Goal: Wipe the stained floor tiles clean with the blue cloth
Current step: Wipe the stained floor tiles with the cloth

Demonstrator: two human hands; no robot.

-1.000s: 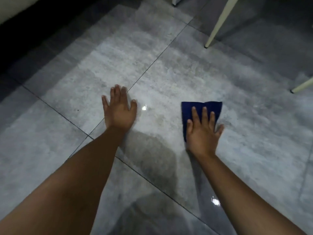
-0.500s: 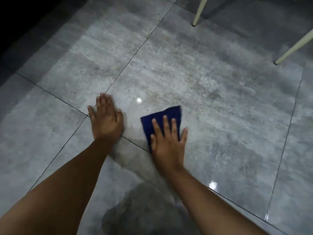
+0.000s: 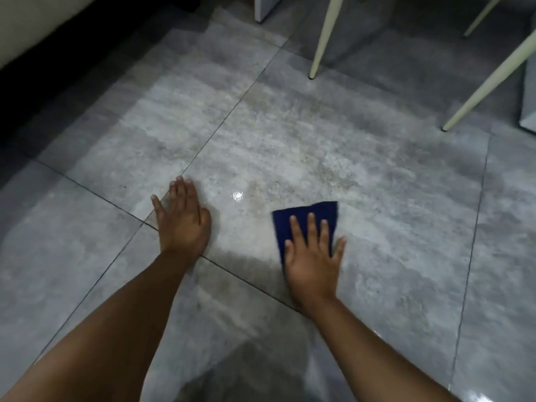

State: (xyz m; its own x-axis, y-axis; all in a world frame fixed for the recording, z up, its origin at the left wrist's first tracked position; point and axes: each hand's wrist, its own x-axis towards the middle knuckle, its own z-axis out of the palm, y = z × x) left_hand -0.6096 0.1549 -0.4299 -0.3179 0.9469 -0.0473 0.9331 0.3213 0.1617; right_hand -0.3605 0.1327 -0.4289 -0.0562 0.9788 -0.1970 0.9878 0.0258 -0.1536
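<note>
Spread flat, our right hand point(image 3: 312, 258) presses the cloth point(image 3: 304, 212) onto the tile point(image 3: 290, 134); our left hand point(image 3: 182, 223) braces flat nearby. Unpinched, the cloth could bunch or slide out, missing stains point(image 3: 324, 177).

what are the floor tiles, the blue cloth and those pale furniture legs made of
Floor tiles: glazed ceramic or porcelain, probably; glossy, stone-look, with grout lines and a glare spot. Blue cloth: soft matte fabric, perhaps microfibre; lies flat under the right hand. Pale legs: smooth cream-painted metal or wood, cannot tell which.
</note>
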